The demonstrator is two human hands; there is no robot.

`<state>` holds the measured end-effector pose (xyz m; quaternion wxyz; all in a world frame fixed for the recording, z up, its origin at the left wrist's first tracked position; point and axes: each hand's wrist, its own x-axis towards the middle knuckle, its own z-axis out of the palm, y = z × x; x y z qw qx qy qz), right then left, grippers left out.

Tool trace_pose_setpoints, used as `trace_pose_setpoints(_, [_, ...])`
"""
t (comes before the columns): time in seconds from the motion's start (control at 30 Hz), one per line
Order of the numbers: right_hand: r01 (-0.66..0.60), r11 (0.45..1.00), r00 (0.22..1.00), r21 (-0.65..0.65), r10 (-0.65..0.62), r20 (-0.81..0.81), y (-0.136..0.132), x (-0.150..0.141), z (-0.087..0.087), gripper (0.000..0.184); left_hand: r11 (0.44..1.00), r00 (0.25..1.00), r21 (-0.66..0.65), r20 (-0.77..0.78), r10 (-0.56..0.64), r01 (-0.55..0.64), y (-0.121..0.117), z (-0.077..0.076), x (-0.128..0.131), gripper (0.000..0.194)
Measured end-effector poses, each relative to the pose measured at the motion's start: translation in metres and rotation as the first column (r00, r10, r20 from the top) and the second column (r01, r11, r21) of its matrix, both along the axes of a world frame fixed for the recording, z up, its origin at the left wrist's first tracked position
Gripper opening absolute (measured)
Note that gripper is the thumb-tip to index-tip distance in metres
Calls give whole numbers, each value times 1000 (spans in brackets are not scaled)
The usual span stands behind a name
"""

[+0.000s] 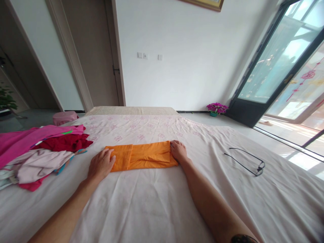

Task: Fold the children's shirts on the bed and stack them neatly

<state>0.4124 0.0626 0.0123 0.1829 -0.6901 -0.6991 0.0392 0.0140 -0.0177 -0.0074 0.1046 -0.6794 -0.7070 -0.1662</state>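
A folded orange cloth (149, 156) lies as a long flat strip on the bed, with a folded-over flap near its left end and creases on the right part. My left hand (101, 163) rests at the strip's left end, its fingertips on top of the fabric and the thumb held apart from them. At the opposite end, my right hand (179, 152) has its fingers bent around the cloth's far right edge; its thumb is mostly hidden. A dark watch (243, 238) shows on my right wrist at the bottom edge.
A heap of clothes (43, 148), pink, red and pale, lies on the left of the white sheet (141, 206). Black-framed glasses (259, 167) rest on the right. Beyond the bed are a pink stool (65, 117), purple flowers (217, 108) and a glass door (268, 64).
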Motion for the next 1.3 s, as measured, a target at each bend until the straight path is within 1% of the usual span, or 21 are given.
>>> trace_pose_setpoints(0.17, [-3, 1000, 1000, 20, 4, -24, 1, 1, -2, 37, 1000, 1000, -7, 4, 1, -1, 0, 0, -1, 48])
trace_pose_setpoints(0.3, [-27, 1000, 999, 12, 27, -35, 1, 2, -1, 35, 1000, 1000, -8, 17, 2, -2, 0, 1, 0, 48])
trace_pose_setpoints(0.53, [-37, 999, 997, 9, 38, -62, 0, 1, 4, 34, 1000, 1000, -30, 5, 10, -10, 1, 0, 0, 49])
trace_pose_setpoints(0.73, [-43, 999, 995, 17, 44, -94, -3, 0, 9, 38, 1000, 1000, 3, 9, -11, 11, 1, -1, 0, 48])
trace_pose_setpoints(0.9, [-92, 995, 983, 45, 98, -157, 0, 0, 7, 27, 1000, 1000, 8, 3, -10, 10, 2, -2, -1, 48])
trace_pose_setpoints(0.97, [-110, 992, 975, 57, 119, -186, 1, 0, 6, 27, 1000, 1000, 6, -5, -12, 12, 3, -3, -1, 48])
trace_pose_setpoints(1.2, [-52, 999, 933, -10, 45, -357, 7, 0, 6, 30, 1000, 1000, 20, -3, -23, 23, 3, -4, -2, 46])
trace_pose_setpoints(1.3, [-46, 999, 937, -5, 41, -347, 16, 2, 8, 34, 999, 1000, 26, -6, -25, 25, 3, -4, -2, 46])
